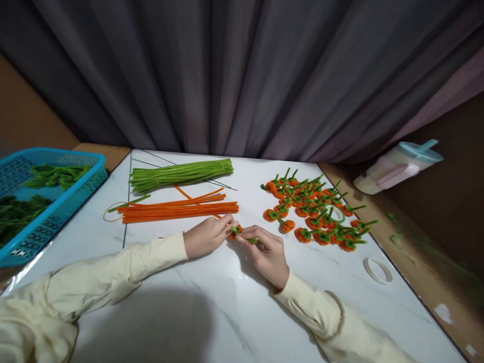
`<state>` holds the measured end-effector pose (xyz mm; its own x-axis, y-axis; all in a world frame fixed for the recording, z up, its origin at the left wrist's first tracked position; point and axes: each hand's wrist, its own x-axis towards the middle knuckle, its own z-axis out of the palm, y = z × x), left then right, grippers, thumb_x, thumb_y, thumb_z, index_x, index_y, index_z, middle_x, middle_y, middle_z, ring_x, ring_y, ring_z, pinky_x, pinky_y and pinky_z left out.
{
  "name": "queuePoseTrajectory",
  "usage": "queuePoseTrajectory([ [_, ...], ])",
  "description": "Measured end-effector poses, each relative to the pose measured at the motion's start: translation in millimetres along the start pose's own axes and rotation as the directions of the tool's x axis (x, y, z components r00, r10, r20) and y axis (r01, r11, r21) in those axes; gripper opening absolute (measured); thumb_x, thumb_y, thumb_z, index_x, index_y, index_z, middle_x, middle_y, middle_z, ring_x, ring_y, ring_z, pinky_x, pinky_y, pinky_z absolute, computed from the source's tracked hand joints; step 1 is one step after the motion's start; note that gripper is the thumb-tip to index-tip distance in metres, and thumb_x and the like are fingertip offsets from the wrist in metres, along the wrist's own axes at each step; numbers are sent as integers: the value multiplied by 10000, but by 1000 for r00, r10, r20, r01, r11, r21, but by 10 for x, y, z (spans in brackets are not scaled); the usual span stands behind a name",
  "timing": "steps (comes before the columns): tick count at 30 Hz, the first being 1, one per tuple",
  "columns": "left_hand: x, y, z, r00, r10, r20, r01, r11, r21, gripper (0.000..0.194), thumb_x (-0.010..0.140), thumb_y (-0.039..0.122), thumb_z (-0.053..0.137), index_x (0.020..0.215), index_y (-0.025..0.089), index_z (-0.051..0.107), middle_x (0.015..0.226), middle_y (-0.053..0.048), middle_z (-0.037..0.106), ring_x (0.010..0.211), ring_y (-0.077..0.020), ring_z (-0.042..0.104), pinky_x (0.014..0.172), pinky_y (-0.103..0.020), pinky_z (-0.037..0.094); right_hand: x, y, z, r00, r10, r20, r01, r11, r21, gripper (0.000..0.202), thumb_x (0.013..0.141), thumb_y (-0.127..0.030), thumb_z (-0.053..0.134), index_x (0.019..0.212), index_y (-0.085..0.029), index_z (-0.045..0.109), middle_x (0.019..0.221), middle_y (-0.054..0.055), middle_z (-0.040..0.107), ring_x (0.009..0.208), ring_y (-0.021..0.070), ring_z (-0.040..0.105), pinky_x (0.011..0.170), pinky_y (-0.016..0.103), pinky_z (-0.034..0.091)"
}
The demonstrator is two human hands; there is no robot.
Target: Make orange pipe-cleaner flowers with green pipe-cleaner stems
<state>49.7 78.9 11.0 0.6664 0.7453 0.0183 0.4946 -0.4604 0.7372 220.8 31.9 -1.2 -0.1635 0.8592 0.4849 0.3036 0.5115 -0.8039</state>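
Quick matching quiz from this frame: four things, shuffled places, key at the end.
1. green pipe-cleaner bundle
2. blue basket
3. tumbler
4. green-stemmed orange piece

A. right of the white tabletop
B. between left hand and right hand
C. just beyond the orange pipe cleaners
D. at the picture's far left

Pairs: 1-C, 2-D, 3-A, 4-B
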Motion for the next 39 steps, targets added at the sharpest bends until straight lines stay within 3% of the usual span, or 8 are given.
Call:
queuePoseTrajectory([
  [10,-35,71,-2,997,-47,68,54,993,-105,142,863,157,329,747,203,395,526,55,451,387,-95,375,429,-213,288,-16,19,-1,997,-68,33,69,997,-37,129,833,-144,519,755,-207,601,741,46,654,704,158,631,623,286,516],
  [17,3,-103,103,978,207,-16,-194,938,286,156,765,90,359,651,187,401,720,-67,544,625,-161,502,564,-257,392,-22,6,5,984,-168,51,171,983,-62,145,819,-82,501,772,-209,554,744,53,633,692,152,595,605,284,503],
  [22,6,-12,77,991,-111,78,129,945,-301,351,870,250,342,522,210,318,417,16,409,390,-97,382,414,-215,354,-61,88,9,937,-310,162,334,931,-150,181,784,-33,483,807,-205,535,767,78,623,663,167,535,586,317,465],
  [26,-14,55,70,937,-282,208,346,836,-426,443,903,387,271,492,221,279,323,59,277,248,-62,239,274,-200,180,-67,96,-10,911,-337,238,386,900,-201,196,779,-30,466,839,-199,545,776,88,622,651,176,509,580,332,437],
  [30,-11,38,93,946,-300,119,322,840,-437,254,880,325,316,662,205,364,368,91,320,269,-74,259,309,-193,203,-28,3,-72,959,-225,173,228,974,2,195,804,-100,456,930,-188,576,821,85,615,720,181,547,643,335,464],
  [32,-19,21,98,975,-222,9,209,903,-376,140,849,256,371,728,194,403,441,80,390,353,-82,346,391,-190,279,4,-17,-103,994,-44,101,28,988,154,161,826,-163,468,941,-185,578,829,70,606,749,177,564,665,319,474],
  [35,-52,5,100,993,-109,-48,95,967,-235,39,815,186,406,780,194,420,555,60,464,468,-96,420,505,-200,329,58,15,-125,972,224,64,-233,934,269,96,844,-235,503,892,-185,570,803,38,573,729,160,566,651,287,468],
  [39,-102,-7,113,999,-24,-35,22,998,-63,47,845,194,368,811,206,398,641,37,512,532,-125,487,551,-218,327,102,57,-101,972,197,132,-212,971,114,118,857,-280,512,800,-184,550,821,32,527,717,145,525,636,270,431],
])
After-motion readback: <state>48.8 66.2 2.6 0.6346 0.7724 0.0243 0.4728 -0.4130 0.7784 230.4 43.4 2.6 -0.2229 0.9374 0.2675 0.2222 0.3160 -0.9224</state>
